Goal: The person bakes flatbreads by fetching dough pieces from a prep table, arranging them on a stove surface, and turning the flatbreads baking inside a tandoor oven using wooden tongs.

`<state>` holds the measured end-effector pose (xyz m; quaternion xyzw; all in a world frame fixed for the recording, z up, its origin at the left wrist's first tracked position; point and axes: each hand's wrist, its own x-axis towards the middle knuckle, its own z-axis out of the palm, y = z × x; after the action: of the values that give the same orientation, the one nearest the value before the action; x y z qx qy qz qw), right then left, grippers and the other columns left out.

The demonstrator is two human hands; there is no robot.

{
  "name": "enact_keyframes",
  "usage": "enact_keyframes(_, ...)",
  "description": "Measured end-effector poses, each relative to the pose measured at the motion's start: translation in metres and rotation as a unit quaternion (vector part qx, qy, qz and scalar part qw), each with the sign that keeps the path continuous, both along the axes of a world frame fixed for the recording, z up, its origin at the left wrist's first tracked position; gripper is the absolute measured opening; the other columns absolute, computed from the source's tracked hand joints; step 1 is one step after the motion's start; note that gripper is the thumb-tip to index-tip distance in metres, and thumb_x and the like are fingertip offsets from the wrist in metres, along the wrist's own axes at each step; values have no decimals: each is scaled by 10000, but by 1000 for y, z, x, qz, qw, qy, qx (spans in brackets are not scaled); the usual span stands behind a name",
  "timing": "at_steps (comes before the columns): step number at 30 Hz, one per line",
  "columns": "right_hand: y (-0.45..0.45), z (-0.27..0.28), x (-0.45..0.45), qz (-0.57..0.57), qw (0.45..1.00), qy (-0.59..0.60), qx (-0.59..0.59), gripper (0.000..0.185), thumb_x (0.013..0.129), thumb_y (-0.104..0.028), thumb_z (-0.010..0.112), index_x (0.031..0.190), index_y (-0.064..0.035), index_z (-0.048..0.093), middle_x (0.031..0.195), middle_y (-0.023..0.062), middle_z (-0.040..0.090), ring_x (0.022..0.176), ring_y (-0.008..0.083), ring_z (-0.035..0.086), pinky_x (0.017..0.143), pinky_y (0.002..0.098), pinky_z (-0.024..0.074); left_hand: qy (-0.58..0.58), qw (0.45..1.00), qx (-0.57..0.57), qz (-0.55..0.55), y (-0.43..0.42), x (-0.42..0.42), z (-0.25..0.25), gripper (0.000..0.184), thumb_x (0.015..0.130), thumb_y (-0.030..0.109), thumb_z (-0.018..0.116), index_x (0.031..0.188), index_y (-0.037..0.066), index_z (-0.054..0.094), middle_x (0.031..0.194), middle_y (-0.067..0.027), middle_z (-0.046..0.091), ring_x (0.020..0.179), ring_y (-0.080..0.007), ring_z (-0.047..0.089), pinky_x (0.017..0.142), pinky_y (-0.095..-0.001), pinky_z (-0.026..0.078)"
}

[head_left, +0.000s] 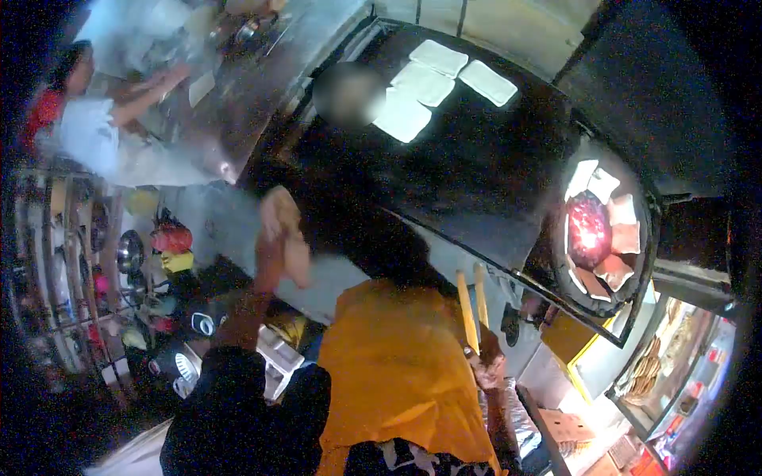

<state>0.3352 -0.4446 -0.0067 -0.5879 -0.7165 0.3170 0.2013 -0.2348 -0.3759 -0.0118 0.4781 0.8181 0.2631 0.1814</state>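
My right hand (pixel 487 368) is closed around a pair of pale wooden tongs (pixel 467 313), whose two arms point up and away from me. My left hand (pixel 282 230) hangs near the dark flat surface's front left corner, holding nothing I can see, its fingers stretched out. Several flat, white, rectangular dough-like pieces (pixel 425 82) lie at the far side of the dark flat surface (pixel 444 178). On the right, a round fire pan (pixel 644 262) holds glowing red coals (pixel 589 230). More flat pieces (pixel 625 237), some white and some reddish-lit, stand around the coals.
At upper left, a person in a white top (pixel 89 136) reaches over a cluttered work surface. A rack with bowls and coloured items (pixel 131 250) stands at left. A glass display case (pixel 655 369) with stacked brown pieces is at lower right. A blurred patch covers the dark surface's left side.
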Motion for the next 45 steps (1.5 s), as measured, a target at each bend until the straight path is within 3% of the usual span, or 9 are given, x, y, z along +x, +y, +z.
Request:
enact_keyframes(12, 14, 98, -26, -245, 938, 133, -205, 667, 791, -332, 695, 1307, -6, 427, 1053, 151, 616, 921, 212, 596, 809, 341, 482, 390, 909, 99, -106, 185, -56, 110, 549, 882, 294, 605, 1322, 25, 416, 1286, -154, 494, 1135, -277, 500, 975, -401, 386)
enact_keyframes(18, 20, 106, 49, -337, 924, 71, -167, 561, 816, -243, 684, 1256, 5, 439, 1022, 151, 619, 936, 206, 600, 802, 344, 484, -107, 983, 73, -128, 64, -10, -85, 471, 918, 270, 560, 1297, 18, 440, 1236, -127, 521, 1102, -239, 505, 959, -360, 395)
enact_keyframes(19, 10, 80, 78, -323, 933, 114, -112, 560, 837, -201, 663, 1270, 40, 401, 1061, 142, 599, 981, 199, 583, 838, 314, 477, -392, 913, 102, 53, 36, 31, -111, 469, 928, 278, 532, 1305, 17, 427, 1243, -101, 510, 1091, -225, 506, 952, -351, 397)
enact_keyframes(20, 14, 88, 89, -358, 914, 143, -126, 571, 847, -183, 654, 1287, 50, 374, 1095, 149, 587, 1009, 199, 571, 857, 307, 470, -63, 967, -127, -214, 21, 60, -70, 478, 936, 242, 505, 1342, 25, 375, 1295, -77, 468, 1050, -208, 526, 906, -330, 428)
enact_keyframes(27, 50, 92, 236, -370, 905, 193, -80, 522, 873, -130, 605, 1307, 22, 358, 1214, 148, 488, 1058, 201, 505, 844, 321, 458, -267, 865, -325, -275, -135, 179, -160, 273, 927, 230, 517, 1133, 51, 531, 1058, -55, 572, 883, -182, 566, 755, -323, 480)
enact_keyframes(30, 34, 16, 364, -383, 909, 60, -150, 436, 838, -189, 653, 1231, -59, 513, 1056, 133, 620, 886, 241, 618, 722, 394, 507, -543, 799, -200, -161, -218, 170, -263, 216, 923, 225, 522, 1044, 62, 598, 956, -45, 616, 811, -170, 583, 690, -320, 503)
enact_keyframes(31, 66, 60, 358, -310, 904, -230, -185, 413, 835, -231, 649, 1203, -74, 549, 1016, 143, 639, 817, 272, 637, 723, 411, 509, -409, 847, -253, -226, -199, 190, -229, 198, 905, 208, 538, 1029, 65, 600, 950, -48, 617, 815, -173, 586, 687, -320, 503)
enact_keyframes(37, 186, 110, 421, -155, 963, -215, -41, 450, 846, -293, 635, 1261, -168, 518, 1065, 160, 625, 887, 314, 631, 709, 390, 504, 21, 884, -253, -393, -126, 290, -116, 145, 816, 125, 619, 954, 82, 608, 922, -62, 622, 835, -186, 598, 669, -322, 504)
enact_keyframes(45, 374, 80, 434, 14, 854, -513, 93, 435, 843, -493, 531, 1067, -126, 601, 735, 65, 566, 668, 268, 583, 624, 455, 475, -295, 867, -333, -223, -120, 301, -109, 363, 761, 86, 627, 1110, 41, 541, 1044, -89, 595, 926, -210, 596, 810, -349, 525)
